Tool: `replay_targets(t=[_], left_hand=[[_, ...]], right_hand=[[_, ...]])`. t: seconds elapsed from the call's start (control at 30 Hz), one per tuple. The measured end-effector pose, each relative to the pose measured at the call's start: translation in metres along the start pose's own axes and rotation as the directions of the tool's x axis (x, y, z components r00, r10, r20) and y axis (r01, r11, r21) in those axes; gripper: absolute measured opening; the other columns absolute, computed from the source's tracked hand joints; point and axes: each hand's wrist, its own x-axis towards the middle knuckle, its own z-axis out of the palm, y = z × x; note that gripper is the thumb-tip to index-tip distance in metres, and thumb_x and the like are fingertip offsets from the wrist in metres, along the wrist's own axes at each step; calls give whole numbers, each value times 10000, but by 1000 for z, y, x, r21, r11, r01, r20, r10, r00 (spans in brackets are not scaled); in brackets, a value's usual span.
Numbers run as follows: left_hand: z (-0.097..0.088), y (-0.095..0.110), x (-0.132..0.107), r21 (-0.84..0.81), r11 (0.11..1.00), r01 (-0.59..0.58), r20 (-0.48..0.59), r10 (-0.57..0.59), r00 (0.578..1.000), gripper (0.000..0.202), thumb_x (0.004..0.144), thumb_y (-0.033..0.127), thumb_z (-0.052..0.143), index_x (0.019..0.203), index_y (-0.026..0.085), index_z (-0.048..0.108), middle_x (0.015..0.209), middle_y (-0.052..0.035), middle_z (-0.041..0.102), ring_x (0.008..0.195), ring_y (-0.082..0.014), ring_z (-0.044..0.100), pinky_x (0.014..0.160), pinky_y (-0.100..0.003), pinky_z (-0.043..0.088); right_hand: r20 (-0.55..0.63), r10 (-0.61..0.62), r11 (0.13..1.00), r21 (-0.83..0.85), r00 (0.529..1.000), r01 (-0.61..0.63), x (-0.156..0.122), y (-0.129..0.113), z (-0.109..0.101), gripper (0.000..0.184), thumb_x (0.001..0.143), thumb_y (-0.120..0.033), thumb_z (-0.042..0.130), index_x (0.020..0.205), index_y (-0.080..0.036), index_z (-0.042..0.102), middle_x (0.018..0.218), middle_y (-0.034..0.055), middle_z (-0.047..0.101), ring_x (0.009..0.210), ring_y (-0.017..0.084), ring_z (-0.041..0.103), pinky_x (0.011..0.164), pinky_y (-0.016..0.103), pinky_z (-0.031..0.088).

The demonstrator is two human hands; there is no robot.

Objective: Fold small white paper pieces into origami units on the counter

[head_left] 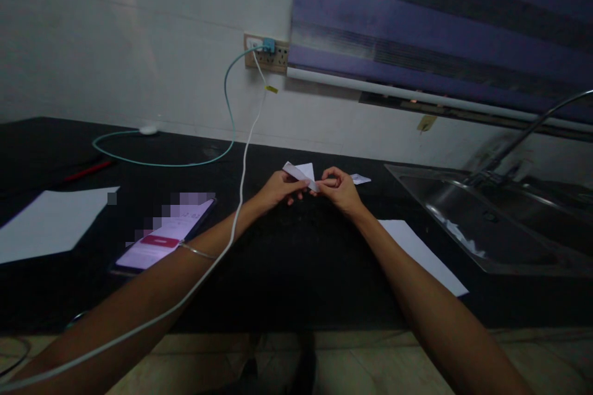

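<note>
Steadily, I watch the left hand point(279, 188) and right hand point(343, 194) pinch the folded paper point(306, 170) between them above the counter point(287, 278); clean folding, I judge, needs edges aligned before firm thumb pressure along the crease.

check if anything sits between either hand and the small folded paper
Nothing visible does: the left hand and right hand both hold the folded paper directly. The white cable crosses the view of the left forearm, clear of the paper.
</note>
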Motion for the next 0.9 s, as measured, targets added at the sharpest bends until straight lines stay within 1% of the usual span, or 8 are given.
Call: replay_targets(t=[0.17,0.3,0.4,0.47,0.57,0.63,0.73,0.9], left_hand=[[1,2,-2,128,991,-39,-37,44,998,183,847,255,744,710,136,719,600,-49,665,447,-80,527,410,-202,368],[2,12,-6,137,990,-9,-114,25,993,207,846,194,735,658,115,698,575,-46,663,441,-75,539,409,-191,370],[2,16,-7,94,996,2,-219,19,976,199,839,178,739,661,105,690,594,-55,677,456,-80,568,407,-184,376],[1,16,-7,62,998,5,-285,13,958,188,835,170,742,670,100,685,620,-64,694,470,-86,589,402,-183,376],[1,16,-7,27,1000,-2,-333,11,943,176,833,160,739,680,95,679,654,-75,713,477,-92,606,393,-187,374],[2,15,-7,14,1000,-12,-333,16,943,172,834,167,738,690,92,682,673,-85,723,487,-98,620,395,-188,375],[4,15,-8,9,1000,-7,-316,9,949,173,834,194,742,707,86,695,704,-102,740,517,-106,644,408,-187,378],[5,14,-7,11,1000,14,-312,-10,950,161,829,231,749,753,92,720,771,-110,767,571,-112,672,443,-186,403]], right_hand=[[28,-13,1000,5,1000,13,0,6,4,492,640,-403,833,833,-258,404,715,-24,720,629,159,697,649,296,555],[-1,-44,996,-79,999,43,4,15,2,346,728,-373,740,868,-248,449,718,-26,699,640,158,688,652,294,540],[-129,-156,968,-218,979,126,5,17,-3,167,788,-296,631,861,-236,494,822,10,715,690,167,683,681,320,541],[-165,-270,918,-341,949,202,4,14,-6,59,807,-254,590,849,-224,561,889,35,717,771,185,679,739,347,541],[-101,-402,814,-494,910,305,0,7,-3,112,825,-225,580,845,-216,691,908,52,715,873,211,665,814,369,523],[-39,-430,778,-523,902,348,-3,5,0,158,833,-217,587,858,-221,743,925,59,721,899,218,666,810,366,519],[3,-422,778,-512,907,364,-5,6,4,181,839,-218,600,891,-220,773,952,69,724,909,215,677,765,346,525],[-5,-441,764,-526,897,373,-4,7,6,174,834,-209,614,889,-198,779,950,78,716,893,203,683,719,321,534]])
